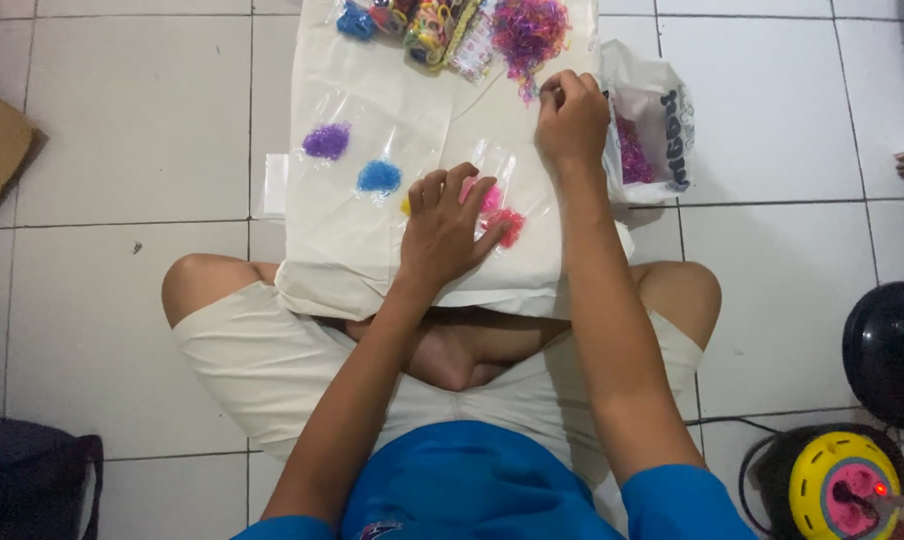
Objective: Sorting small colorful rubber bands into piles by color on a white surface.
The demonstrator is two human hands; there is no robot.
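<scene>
I sit cross-legged on a tiled floor with a cream cloth spread over my lap. My left hand lies flat, fingers apart, on small clear packets of pink and red rubber bands. My right hand reaches farther out, fingertips pinched at the edge of a loose pile of pink-purple bands; what it pinches is too small to tell. Clear packets of purple bands and blue bands lie on the cloth to the left.
A mixed heap of coloured bands and packets sits at the cloth's far end. A white plastic bag with pink bands lies to the right. A black helmet and a yellow-pink cable reel are at lower right.
</scene>
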